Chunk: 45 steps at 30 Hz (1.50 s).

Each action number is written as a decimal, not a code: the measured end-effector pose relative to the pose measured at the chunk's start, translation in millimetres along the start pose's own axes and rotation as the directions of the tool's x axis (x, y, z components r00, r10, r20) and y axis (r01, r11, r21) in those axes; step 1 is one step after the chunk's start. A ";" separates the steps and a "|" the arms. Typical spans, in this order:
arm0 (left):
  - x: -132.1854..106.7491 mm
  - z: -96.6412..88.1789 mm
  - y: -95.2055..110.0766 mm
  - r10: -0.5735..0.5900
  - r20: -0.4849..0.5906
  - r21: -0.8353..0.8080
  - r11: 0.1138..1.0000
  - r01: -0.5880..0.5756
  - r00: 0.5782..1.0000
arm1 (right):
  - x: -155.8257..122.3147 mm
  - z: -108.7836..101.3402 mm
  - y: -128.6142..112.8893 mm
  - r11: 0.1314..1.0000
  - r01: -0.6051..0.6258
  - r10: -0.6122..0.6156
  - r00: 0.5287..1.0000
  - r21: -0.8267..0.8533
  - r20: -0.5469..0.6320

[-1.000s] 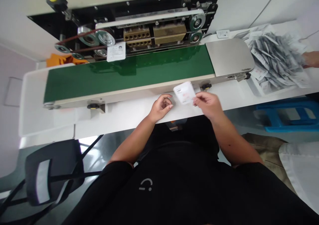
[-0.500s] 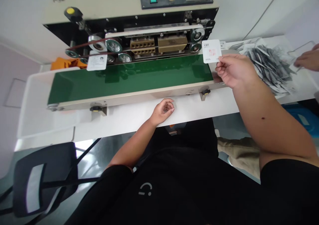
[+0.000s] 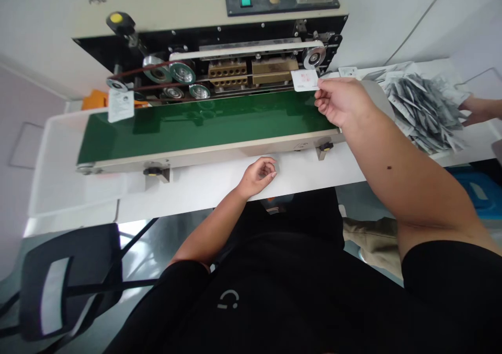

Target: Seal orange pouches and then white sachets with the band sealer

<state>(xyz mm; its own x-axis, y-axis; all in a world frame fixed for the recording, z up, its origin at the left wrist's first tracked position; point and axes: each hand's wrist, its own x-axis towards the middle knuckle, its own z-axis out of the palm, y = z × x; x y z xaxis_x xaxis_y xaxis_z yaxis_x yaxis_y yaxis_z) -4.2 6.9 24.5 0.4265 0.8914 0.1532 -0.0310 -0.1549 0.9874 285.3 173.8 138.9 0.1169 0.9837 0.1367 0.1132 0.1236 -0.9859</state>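
Note:
Between thumb and fingers, my right hand is closed on the edge of a small white sachet with red print. That sachet is at the right end of a band sealer, by its belts and above the green conveyor belt. My left hand rests on the white table in front of the machine, loosely curled and empty, with thumb and fingers apart. At the sealer's left end another white sachet hangs from the belts over the conveyor.
A heap of silvery sachets lies at the right, with a co-worker's hand beside it. A translucent bin and orange material are at the left. A black chair stands lower left, a blue container lower right.
My right hand has moved left with the sachet, up to the sealer's belts. The other sachet has travelled left along the machine. My left hand stays in place.

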 end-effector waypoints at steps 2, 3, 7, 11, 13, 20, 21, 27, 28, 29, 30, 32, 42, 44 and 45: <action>-0.2 -0.3 -0.6 0.000 -0.003 0.001 1.000 0.000 1.000 | -14.4 4.6 -1.9 0.997 -0.062 0.062 0.998 0.038 0.012; -0.3 -0.3 -1.1 -0.003 -0.004 0.004 1.000 0.003 1.000 | -26.9 6.9 -5.2 0.994 -0.096 0.095 0.995 0.053 0.005; -0.3 1.3 -3.5 -0.012 -0.010 0.010 1.000 0.012 1.000 | -107.3 21.2 -22.3 0.998 0.063 -0.063 0.989 0.002 -0.136; 0.3 4.3 -4.8 -0.018 -0.015 0.007 1.000 0.018 1.000 | -195.2 32.4 -14.2 0.972 0.190 -0.206 0.972 -0.137 -0.113; 0.5 4.6 -4.6 -0.015 -0.021 0.018 1.000 0.016 1.000 | -223.9 31.3 4.3 0.949 0.213 -0.204 0.977 -0.234 0.062; -2.9 0.8 -7.0 0.001 -0.028 0.095 0.995 0.002 1.000 | -253.7 11.6 75.8 0.928 0.065 0.003 0.984 -0.366 0.181; -3.2 0.3 -8.0 -0.002 -0.033 0.108 0.994 0.006 0.999 | -254.2 9.0 79.9 0.935 0.030 0.029 0.986 -0.354 0.162; 0.4 -1.5 -11.1 -0.023 -0.029 0.166 0.986 0.027 0.999 | -248.0 10.3 80.0 0.942 -0.013 0.077 0.981 -0.335 0.179; 1.0 -1.5 -10.8 -0.025 -0.027 0.168 0.985 0.030 0.999 | -247.1 11.8 77.9 0.942 -0.004 0.069 0.981 -0.336 0.181; 1.5 -1.6 -10.4 -0.027 -0.028 0.168 0.985 0.032 0.999 | -246.9 12.3 75.3 0.941 0.008 0.057 0.981 -0.337 0.183; 1.8 -1.7 -10.1 -0.029 -0.030 0.166 0.986 0.034 0.999 | -247.1 11.5 72.2 0.940 0.026 0.039 0.982 -0.340 0.184; 2.1 -2.1 -9.8 -0.035 -0.038 0.157 0.987 0.041 0.999 | -247.8 3.8 64.7 0.931 0.083 -0.024 0.986 -0.357 0.167; 2.9 -3.3 -12.0 -0.052 -0.042 0.168 0.984 0.059 0.998 | -155.6 -127.4 46.3 0.746 0.055 -0.519 0.674 -0.664 -0.526; 2.7 -4.0 -13.1 -0.048 -0.038 0.175 0.983 0.054 0.998 | -117.9 -155.4 45.7 0.654 -0.037 -0.495 0.734 -0.756 -0.464; 2.7 -4.4 -13.7 -0.047 -0.034 0.178 0.983 0.052 0.998 | -100.8 -167.7 44.3 0.595 -0.078 -0.476 0.768 -0.800 -0.429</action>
<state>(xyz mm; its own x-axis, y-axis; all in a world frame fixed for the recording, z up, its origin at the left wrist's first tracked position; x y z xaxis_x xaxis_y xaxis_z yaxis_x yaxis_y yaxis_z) -6.7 13.3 11.5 0.3966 0.9116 0.1079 0.1527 -0.1814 0.9715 444.0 58.1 97.7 0.4595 0.6401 0.6158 0.8472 -0.1078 -0.5201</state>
